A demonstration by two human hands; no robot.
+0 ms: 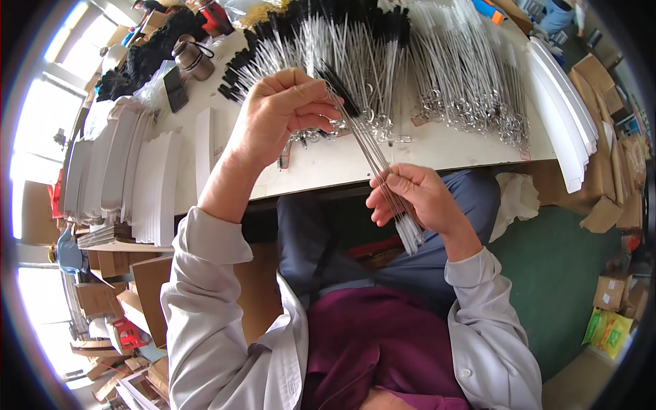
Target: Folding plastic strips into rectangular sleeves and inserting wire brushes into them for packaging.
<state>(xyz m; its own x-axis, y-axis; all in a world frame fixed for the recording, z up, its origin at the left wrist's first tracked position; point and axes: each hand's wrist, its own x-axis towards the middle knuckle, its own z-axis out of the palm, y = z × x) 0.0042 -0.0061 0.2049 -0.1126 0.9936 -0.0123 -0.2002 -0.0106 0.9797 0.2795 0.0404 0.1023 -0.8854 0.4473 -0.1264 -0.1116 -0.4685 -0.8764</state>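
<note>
Your right hand (425, 196) pinches a bundle of wire brushes (370, 148) right of centre, its fingers hiding part. Your left hand (281, 113) curls at the upper end; whether its fingers grip, I cannot tell: wires there blend into the pile (379, 58) on the bench (318, 162).

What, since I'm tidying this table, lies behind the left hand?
Past the left hand, wire brushes with white or black bristles lie piled on the white table. Whatever the hand itself covers cannot be seen.
</note>
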